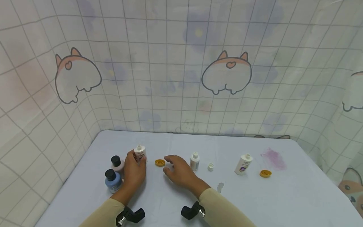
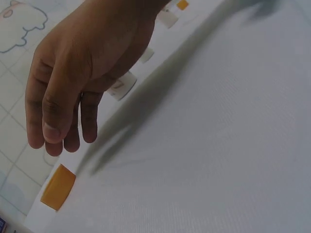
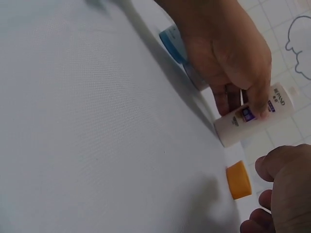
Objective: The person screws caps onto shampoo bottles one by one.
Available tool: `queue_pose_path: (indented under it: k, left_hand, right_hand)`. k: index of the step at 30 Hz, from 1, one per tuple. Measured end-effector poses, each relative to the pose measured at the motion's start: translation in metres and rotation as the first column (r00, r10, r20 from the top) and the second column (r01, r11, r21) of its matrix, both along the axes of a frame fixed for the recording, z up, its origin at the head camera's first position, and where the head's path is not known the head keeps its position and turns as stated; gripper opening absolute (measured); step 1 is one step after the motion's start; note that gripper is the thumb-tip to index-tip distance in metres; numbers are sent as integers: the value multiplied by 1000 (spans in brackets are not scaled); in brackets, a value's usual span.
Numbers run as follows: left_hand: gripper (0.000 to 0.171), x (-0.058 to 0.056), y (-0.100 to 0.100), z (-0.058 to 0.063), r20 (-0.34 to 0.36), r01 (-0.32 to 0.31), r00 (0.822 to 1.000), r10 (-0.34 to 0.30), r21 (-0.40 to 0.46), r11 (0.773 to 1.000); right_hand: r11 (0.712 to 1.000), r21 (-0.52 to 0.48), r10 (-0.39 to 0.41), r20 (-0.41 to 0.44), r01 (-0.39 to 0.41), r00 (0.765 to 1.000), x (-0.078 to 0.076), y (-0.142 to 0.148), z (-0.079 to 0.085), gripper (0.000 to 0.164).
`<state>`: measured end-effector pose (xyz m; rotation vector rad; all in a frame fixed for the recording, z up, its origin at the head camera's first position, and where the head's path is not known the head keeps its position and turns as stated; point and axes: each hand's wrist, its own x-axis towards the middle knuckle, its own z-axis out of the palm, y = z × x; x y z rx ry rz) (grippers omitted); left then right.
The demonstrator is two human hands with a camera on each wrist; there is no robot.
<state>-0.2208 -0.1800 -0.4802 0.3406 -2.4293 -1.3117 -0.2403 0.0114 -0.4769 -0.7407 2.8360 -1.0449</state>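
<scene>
In the head view my left hand (image 1: 135,171) grips a white plastic bottle (image 1: 140,152) that stands upright on the table, its narrow neck uncapped. The right wrist view shows the thumb across the bottle's (image 3: 279,102) printed label. An orange cap (image 1: 160,163) lies on the table just right of this bottle. Over the table, my right hand (image 1: 182,173) holds nothing; its loosely bent fingers point at the orange cap. The left wrist view has these fingers hanging down close to the cap (image 2: 59,188), apart from it.
Beside my left forearm stand a blue bottle (image 1: 114,183) and a pinkish bottle (image 1: 120,167), both black-capped. Behind my right hand is a small white bottle (image 1: 194,162), with a white cap (image 1: 210,167) nearby. Farther right are another white bottle (image 1: 243,164) and orange cap (image 1: 265,173).
</scene>
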Motion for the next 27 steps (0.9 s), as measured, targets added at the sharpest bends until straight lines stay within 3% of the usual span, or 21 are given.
queue_pose_path:
  k: [4,13,27]
  left_hand:
    - [45,-2,-1,-2,2,8,1000,-8,26,1000]
    - [43,-6,-9,-8,21,22,1000,-21,-15,1000]
    - [43,-5,-8,-9,37,33,999,-32,-28,999]
  right_hand:
    - [1000,16,-1,-5,1,1000,-3,-4,-2,43]
    - [998,63,-16,-49,19,999,-13,-11,-5,43]
    - [994,109,-20,-68,27,997,-23,-17,-9,44]
